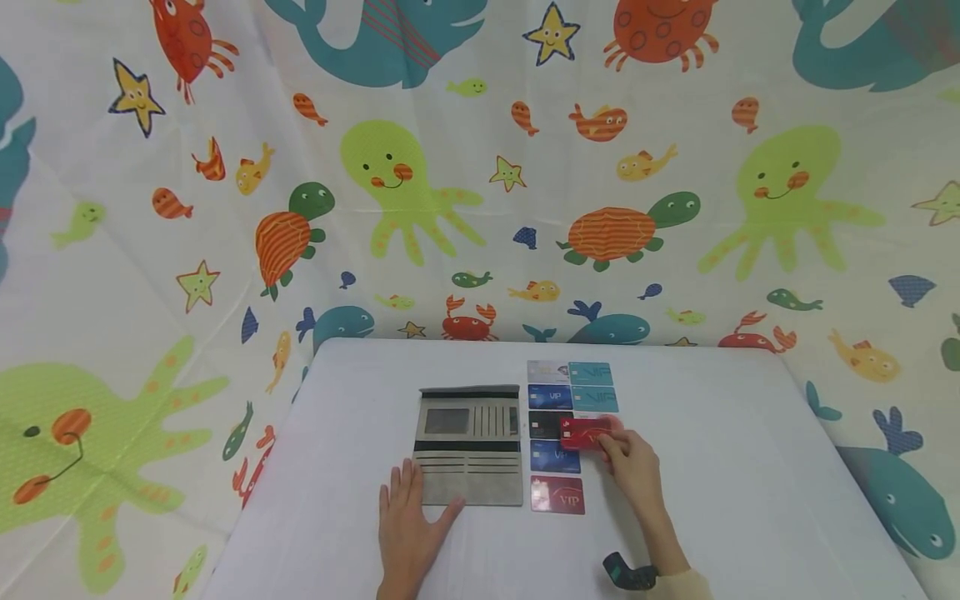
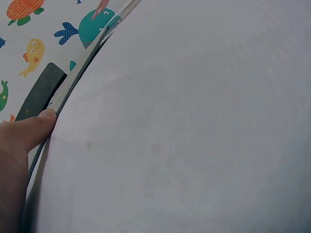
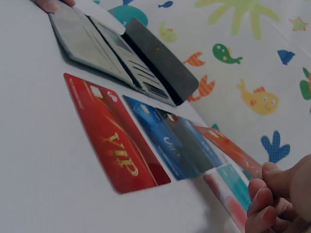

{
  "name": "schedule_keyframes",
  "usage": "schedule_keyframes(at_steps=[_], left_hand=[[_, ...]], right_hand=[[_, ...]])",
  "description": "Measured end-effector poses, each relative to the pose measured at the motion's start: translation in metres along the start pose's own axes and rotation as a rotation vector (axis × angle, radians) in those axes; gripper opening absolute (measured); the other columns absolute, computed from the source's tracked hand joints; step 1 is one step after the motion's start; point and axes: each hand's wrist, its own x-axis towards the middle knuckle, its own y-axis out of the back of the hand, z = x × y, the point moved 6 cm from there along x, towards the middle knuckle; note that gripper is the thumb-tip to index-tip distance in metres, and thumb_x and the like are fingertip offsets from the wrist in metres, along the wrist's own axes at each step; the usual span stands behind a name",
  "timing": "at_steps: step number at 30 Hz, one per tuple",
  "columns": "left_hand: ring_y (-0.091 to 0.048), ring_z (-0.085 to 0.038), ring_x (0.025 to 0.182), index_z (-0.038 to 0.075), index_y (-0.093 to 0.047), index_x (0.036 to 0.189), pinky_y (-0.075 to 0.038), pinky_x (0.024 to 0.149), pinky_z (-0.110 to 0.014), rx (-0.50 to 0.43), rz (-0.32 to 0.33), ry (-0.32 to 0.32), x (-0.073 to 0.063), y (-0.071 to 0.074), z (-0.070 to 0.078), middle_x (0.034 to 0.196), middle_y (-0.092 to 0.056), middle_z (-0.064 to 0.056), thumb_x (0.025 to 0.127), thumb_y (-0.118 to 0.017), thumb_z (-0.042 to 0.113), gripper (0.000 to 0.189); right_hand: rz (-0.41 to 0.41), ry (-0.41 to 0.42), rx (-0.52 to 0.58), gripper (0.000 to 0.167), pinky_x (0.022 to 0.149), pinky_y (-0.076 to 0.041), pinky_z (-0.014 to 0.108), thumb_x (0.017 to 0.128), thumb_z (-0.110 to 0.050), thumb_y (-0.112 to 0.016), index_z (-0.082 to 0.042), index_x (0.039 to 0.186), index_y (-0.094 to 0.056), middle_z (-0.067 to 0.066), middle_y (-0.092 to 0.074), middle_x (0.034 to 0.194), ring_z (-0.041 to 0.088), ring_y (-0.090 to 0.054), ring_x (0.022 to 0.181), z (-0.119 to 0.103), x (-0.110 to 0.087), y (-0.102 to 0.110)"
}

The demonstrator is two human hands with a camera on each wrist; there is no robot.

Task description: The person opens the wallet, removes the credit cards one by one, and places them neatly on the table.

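An opened grey wallet (image 1: pixel 468 487) with dark bands and card slots lies on the white table. My left hand (image 1: pixel 408 525) rests flat at its lower left, with the thumb (image 2: pixel 39 127) on the wallet's edge in the left wrist view. Thumb and fingers of my right hand (image 1: pixel 636 475) pinch the right end of a red bank card (image 1: pixel 581 433). This card overlaps a black card (image 1: pixel 547 425) in the head view. Beneath the held card in the right wrist view, a card with a red patch (image 3: pixel 226 196) is partly covered.
Right of the wallet, cards form two columns: a silver card (image 1: pixel 546 371), blue VIP cards (image 1: pixel 550 397) and a red VIP card (image 1: pixel 557 495) on the left, teal VIP cards (image 1: pixel 591 373) on the right. A sea-animal curtain (image 1: pixel 450 192) hangs behind the table (image 1: pixel 735 450).
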Motion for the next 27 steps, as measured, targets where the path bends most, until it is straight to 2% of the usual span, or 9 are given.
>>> schedule_keyframes(at_steps=[5,13,20,27], left_hand=[[-0.025,-0.036,0.154,0.001,-0.042,0.151,-0.014,0.126,-0.055,-0.01,0.007,0.001,0.0,0.0,0.0,0.162,-0.033,-0.015,0.078,-0.068,0.071,0.104],[-0.028,-0.038,0.152,0.001,-0.043,0.15,-0.016,0.125,-0.055,-0.012,0.022,-0.002,-0.001,0.0,0.0,0.161,-0.035,-0.016,0.078,-0.069,0.071,0.104],[-0.023,-0.038,0.154,0.001,-0.041,0.151,-0.013,0.126,-0.057,-0.014,-0.018,0.006,0.0,0.0,-0.001,0.163,-0.032,-0.016,0.078,-0.067,0.071,0.105],[-0.023,-0.038,0.154,-0.001,-0.041,0.151,-0.011,0.126,-0.054,-0.024,-0.018,0.0,0.0,-0.001,-0.001,0.163,-0.031,-0.017,0.078,-0.069,0.069,0.105]], right_hand=[[0.02,-0.031,0.002,0.041,0.058,-0.05,0.019,0.099,-0.037,-0.063,-0.001,0.118,-0.059,0.011,-0.071,0.088,0.015,-0.06,0.07,0.012,-0.006,0.008],[0.056,-0.077,0.011,0.039,0.057,-0.05,0.019,0.097,-0.035,-0.067,0.0,0.113,-0.06,0.01,-0.073,0.083,0.016,-0.062,0.069,0.026,-0.013,0.022],[0.05,-0.086,-0.002,0.033,0.054,-0.05,0.02,0.098,-0.028,-0.065,0.002,0.111,-0.06,0.007,-0.07,0.077,0.014,-0.06,0.063,0.034,-0.015,0.026],[0.048,-0.089,-0.042,0.029,0.051,-0.046,0.02,0.099,-0.024,-0.064,0.003,0.11,-0.059,0.008,-0.068,0.074,0.014,-0.057,0.062,0.036,-0.017,0.025]])
